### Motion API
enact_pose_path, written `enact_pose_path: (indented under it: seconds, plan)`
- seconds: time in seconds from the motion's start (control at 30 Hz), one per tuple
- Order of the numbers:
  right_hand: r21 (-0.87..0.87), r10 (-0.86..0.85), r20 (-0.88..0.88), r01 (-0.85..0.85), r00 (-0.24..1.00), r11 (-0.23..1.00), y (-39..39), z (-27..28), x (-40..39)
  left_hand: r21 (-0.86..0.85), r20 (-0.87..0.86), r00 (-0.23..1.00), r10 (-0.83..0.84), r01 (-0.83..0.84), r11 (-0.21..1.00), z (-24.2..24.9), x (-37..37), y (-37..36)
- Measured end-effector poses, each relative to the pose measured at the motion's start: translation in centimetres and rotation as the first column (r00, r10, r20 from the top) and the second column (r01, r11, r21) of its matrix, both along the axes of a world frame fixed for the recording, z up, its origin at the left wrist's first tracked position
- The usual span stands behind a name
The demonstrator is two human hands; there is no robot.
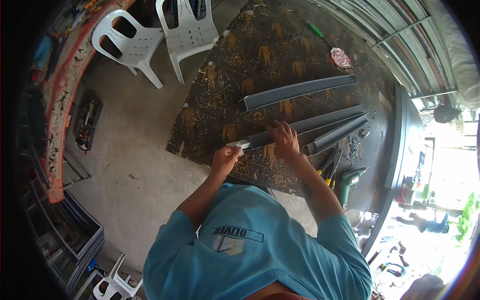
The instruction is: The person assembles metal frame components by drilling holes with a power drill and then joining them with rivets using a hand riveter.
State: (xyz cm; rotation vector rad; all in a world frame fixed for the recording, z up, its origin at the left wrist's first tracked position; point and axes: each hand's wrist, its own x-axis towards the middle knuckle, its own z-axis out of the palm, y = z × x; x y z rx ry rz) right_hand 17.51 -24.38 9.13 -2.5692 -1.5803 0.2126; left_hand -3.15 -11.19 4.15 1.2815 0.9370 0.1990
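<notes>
I have the left hand [226, 161] pinching the white piece [243, 144], thumb and finger together, at the left end of the middle channel [325, 120]. The right hand [285, 142] lies over that channel, fingers parted, closed on nothing I can make out; I can't tell whether it presses. If that hold is light, I judge the channel could slide on the gritty table [367, 192] and the piece could skew. The right forearm might also knock the right channel [340, 134] or snips [334, 161], being so near. I count three channels, the far channel [300, 92] included, one white piece, one pair of snips, one drill [346, 187], one green-handled tool [315, 29] and one pink bundle [341, 58].
</notes>
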Motion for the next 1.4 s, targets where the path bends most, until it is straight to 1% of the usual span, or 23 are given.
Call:
enact_pose_path:
  seconds: [0.03, 0.07, 0.1, 0.17, 0.2, 0.23, 0.33, 0.4, 0.47, 0.53, 0.57, 0.67, 0.73, 0.77, 0.83, 0.93, 0.97, 1.03, 1.1, 1.23, 1.27, 1.33, 1.4]
  plan:
    - [-0.122, 0.053, 0.031, -0.049, 0.998, 0.991, 0.4, -0.5, 0.6, 0.09, -0.034, 0.999, -0.033, 0.036, 0.995, -0.1, -0.2, 0.1]
    - [-0.191, 0.067, 0.027, -0.06, 0.997, 0.98, 1.0, -0.6, 1.1, 0.075, -0.034, 0.999, -0.038, 0.04, 0.996, -0.6, -0.4, 0.3]
    - [-0.203, 0.059, 0.024, -0.053, 0.998, 0.978, 1.4, -0.7, 1.3, 0.092, 0.004, 0.999, -0.041, 0.041, 0.995, -1.1, -0.4, 0.4]
    - [-0.306, 0.039, -0.051, -0.053, 0.998, 0.95, 2.2, -0.1, 1.2, 0.107, 0.041, 0.998, -0.049, 0.044, 0.993, -1.5, -0.7, 0.6]
    - [-0.179, 0.078, -0.019, -0.08, 0.997, 0.981, 1.9, -1.0, 1.1, 0.157, 0.045, 0.998, -0.036, 0.029, 0.987, -1.6, -0.7, 0.7]
    - [-0.179, 0.084, -0.015, -0.085, 0.996, 0.98, 2.1, -0.9, 0.7, 0.209, 0.05, 0.999, -0.02, 0.009, 0.978, -1.5, -0.6, 0.8]
    - [-0.125, 0.147, 0.029, -0.143, 0.989, 0.982, 3.1, -0.9, -0.2, 0.194, -0.003, 0.999, -0.035, 0.035, 0.98, -0.7, -0.5, 1.1]
    - [-0.189, 0.125, -0.038, -0.13, 0.991, 0.973, 3.0, -1.3, -0.6, 0.212, -0.022, 0.999, -0.03, 0.034, 0.977, -0.3, -0.2, 1.1]
    - [-0.157, 0.144, -0.036, -0.148, 0.989, 0.977, 2.3, -1.7, -0.6, 0.226, -0.049, 0.998, -0.031, 0.041, 0.973, 0.1, 0.1, 0.7]
    - [-0.117, 0.166, -0.037, -0.169, 0.985, 0.979, 1.8, -2.1, -0.3, 0.339, -0.152, 0.988, -0.017, 0.068, 0.938, 0.4, 0.5, 0.3]
    - [-0.088, 0.164, -0.061, -0.168, 0.985, 0.982, 1.6, -2.2, -0.2, 0.348, -0.16, 0.987, -0.004, 0.06, 0.936, 0.1, 0.6, 0.0]
    - [-0.019, 0.177, -0.11, -0.18, 0.978, 0.983, 1.0, -2.1, 0.4, 0.47, -0.168, 0.984, 0.055, 0.031, 0.882, 0.0, 1.3, -0.6]
    - [0.023, 0.186, -0.144, -0.184, 0.972, 0.983, 0.9, -1.8, 1.0, 0.397, -0.263, 0.961, 0.083, 0.029, 0.917, 0.6, 1.3, -0.8]
    - [-0.004, 0.186, -0.181, -0.19, 0.966, 0.982, 0.8, -1.6, 1.3, 0.408, -0.279, 0.955, 0.098, 0.026, 0.913, 0.3, 1.3, -0.9]
    - [-0.016, 0.204, -0.232, -0.213, 0.951, 0.977, 0.3, -1.7, 1.8, 0.53, -0.302, 0.94, 0.157, 0.028, 0.848, -0.6, 1.4, -1.1]
    - [0.019, 0.2, -0.258, -0.201, 0.945, 0.979, 0.0, -2.1, 2.1, 0.588, -0.317, 0.909, 0.27, -0.035, 0.808, -0.2, 1.7, -1.3]
    - [0.025, 0.192, -0.258, -0.192, 0.947, 0.981, -0.2, -2.1, 2.2, 0.599, -0.325, 0.904, 0.278, -0.031, 0.8, 0.3, 1.7, -1.4]
    - [0.042, 0.192, -0.259, -0.188, 0.947, 0.981, -0.4, -2.0, 2.7, 0.51, -0.319, 0.903, 0.288, -0.093, 0.855, 1.4, 1.8, -1.9]
    - [0.094, 0.205, -0.303, -0.185, 0.931, 0.978, -0.6, -2.3, 3.0, 0.504, -0.311, 0.909, 0.279, -0.092, 0.859, -0.9, 1.3, -2.1]
    - [0.136, 0.204, -0.311, -0.169, 0.928, 0.976, -1.0, -3.0, 3.1, 0.458, -0.314, 0.91, 0.269, -0.103, 0.883, 0.0, 1.7, -3.0]
    - [0.159, 0.205, -0.311, -0.162, 0.928, 0.974, -1.1, -3.1, 3.0, 0.458, -0.322, 0.909, 0.264, -0.095, 0.884, -0.2, 1.8, -3.2]
    - [0.185, 0.198, -0.308, -0.145, 0.931, 0.972, -0.9, -3.1, 3.0, 0.545, -0.261, 0.921, 0.289, -0.106, 0.832, -0.4, 2.2, -3.0]
    - [0.173, 0.19, -0.308, -0.142, 0.932, 0.975, -1.0, -2.7, 2.7, 0.525, -0.252, 0.931, 0.263, -0.096, 0.845, -0.9, 2.4, -3.0]
